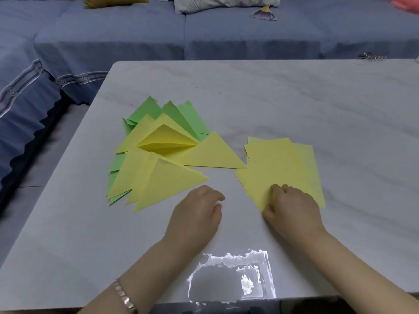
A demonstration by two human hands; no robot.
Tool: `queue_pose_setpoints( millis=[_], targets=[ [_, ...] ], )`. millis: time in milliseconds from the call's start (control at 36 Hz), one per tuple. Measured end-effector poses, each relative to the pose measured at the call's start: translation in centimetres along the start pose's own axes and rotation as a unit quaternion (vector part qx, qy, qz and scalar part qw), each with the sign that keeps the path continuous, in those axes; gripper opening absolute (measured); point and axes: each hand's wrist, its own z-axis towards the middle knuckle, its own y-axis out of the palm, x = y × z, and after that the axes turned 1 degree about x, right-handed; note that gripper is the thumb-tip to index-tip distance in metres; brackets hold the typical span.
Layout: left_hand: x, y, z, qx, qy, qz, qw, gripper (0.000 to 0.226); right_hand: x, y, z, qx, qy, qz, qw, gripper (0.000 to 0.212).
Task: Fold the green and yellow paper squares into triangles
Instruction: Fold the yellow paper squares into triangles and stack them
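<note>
Head view. Left hand (pixel 195 214) rests on white surface (pixel 317 105), fingers loosely curled, holding nothing, just beside pile of folded triangles (pixel 163 177), yellow on top, green under. Right hand (pixel 292 209) on stack of yellow squares (pixel 278 162), fingers bent on top, thumb at edge, pinching near corner.

a home living room: blue sofa (pixel 136 37) with cushions (pixel 222 3) behind a marble-look table (pixel 294 98)
</note>
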Motion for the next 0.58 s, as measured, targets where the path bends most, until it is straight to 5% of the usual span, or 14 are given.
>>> queue_pose_setpoints(
  millis=[250,389,583],
  targets=[
    [2.8,2.7,4.0,-0.032,-0.115,-0.185,0.975,0.034,1.1,0.2,-1.0,0.022,-0.067,0.011,0.997,0.039],
    [3.6,4.4,6.9,-0.082,-0.086,-0.097,0.988,0.043,1.8,0.6,-2.0,0.08,-0.066,0.026,0.994,0.044],
    [4.3,5.1,9.4,-0.129,-0.098,0.041,0.986,0.065,2.5,1.3,-2.8,0.042,-0.053,0.069,0.995,0.05]
  ],
)
